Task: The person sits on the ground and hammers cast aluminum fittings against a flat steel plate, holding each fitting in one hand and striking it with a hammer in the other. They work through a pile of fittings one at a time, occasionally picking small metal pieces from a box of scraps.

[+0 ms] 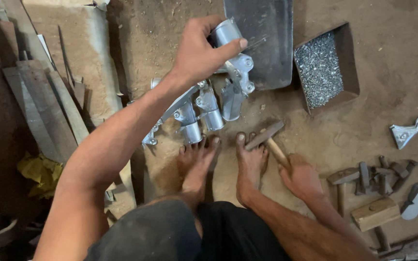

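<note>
My left hand (200,50) is raised over the dirt floor and grips a shiny metal bracket piece (234,53) with a tube end and riveted lugs. Below it, several similar metal pieces (204,113) lie in a row on the ground in front of my bare feet (223,162). My right hand (301,176) rests low beside my right foot, closed around the wooden handle of a hammer (267,137) whose steel head lies flat on the ground by my toes.
A dark box of small silver rivets (321,67) sits at upper right beside a dark metal sheet (262,34). Hammer heads, punches and a wooden block (376,186) lie at right, with another bracket (410,130). Wooden planks (44,101) line the left.
</note>
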